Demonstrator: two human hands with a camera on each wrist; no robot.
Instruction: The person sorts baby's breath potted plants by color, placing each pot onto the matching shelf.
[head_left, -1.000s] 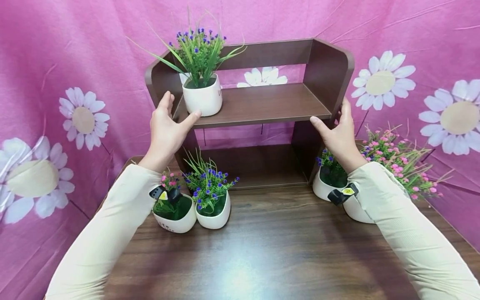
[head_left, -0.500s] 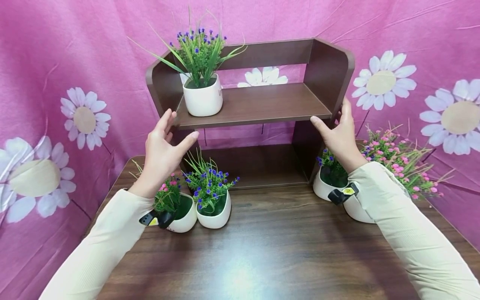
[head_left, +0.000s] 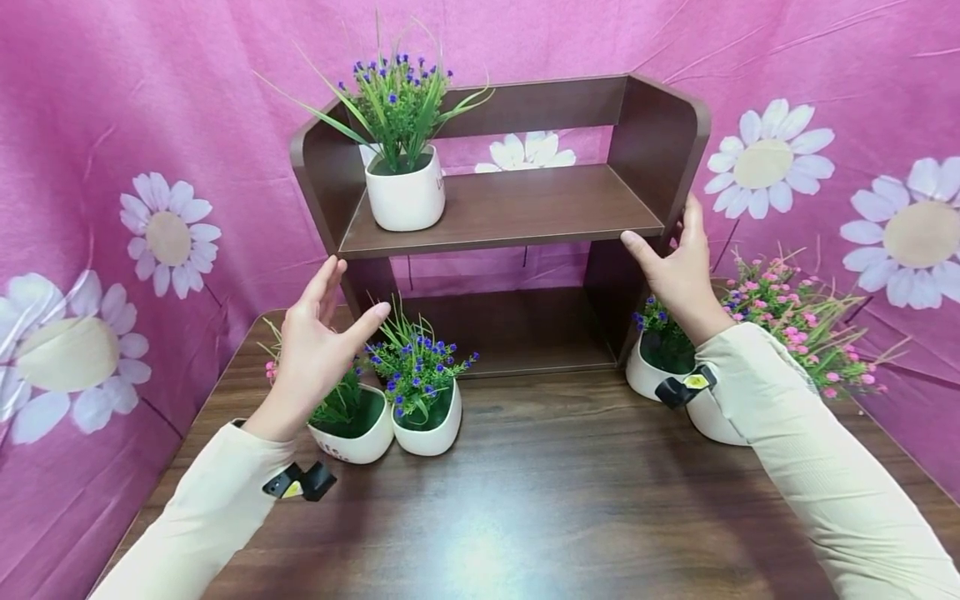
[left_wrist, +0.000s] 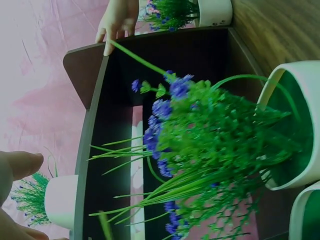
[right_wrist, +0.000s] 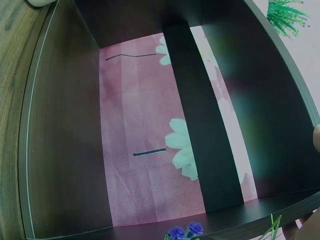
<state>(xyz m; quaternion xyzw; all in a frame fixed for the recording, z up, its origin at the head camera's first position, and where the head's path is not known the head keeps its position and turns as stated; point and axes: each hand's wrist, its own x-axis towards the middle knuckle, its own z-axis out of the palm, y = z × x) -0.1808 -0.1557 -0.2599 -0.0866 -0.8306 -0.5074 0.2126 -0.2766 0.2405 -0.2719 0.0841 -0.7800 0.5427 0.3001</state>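
Observation:
A dark brown two-tier shelf (head_left: 555, 200) stands on the wooden table. My right hand (head_left: 678, 275) grips its right side panel, thumb at the front edge of the upper board and fingers behind the panel. My left hand (head_left: 311, 350) hangs lower, by the shelf's left side, fingers extended and thumb spread, holding nothing. Whether its fingertips touch the panel, I cannot tell. On the upper board's left end sits a white flowerpot (head_left: 405, 196) with blue flowers. Below my left hand are a white pot (head_left: 356, 442) of greenery and a blue-flowered pot (head_left: 429, 429).
Beside the shelf's right foot stand a blue-flowered pot (head_left: 647, 375) and a second white pot (head_left: 712, 418), with pink flowers (head_left: 810, 321) rising behind the right wrist. A pink curtain (head_left: 225, 92) with daisy prints surrounds the table (head_left: 540, 483).
My left hand has slid down and slightly left, from the upper board's corner beside the top pot to below that board. The right hand, shelf and pots stay put.

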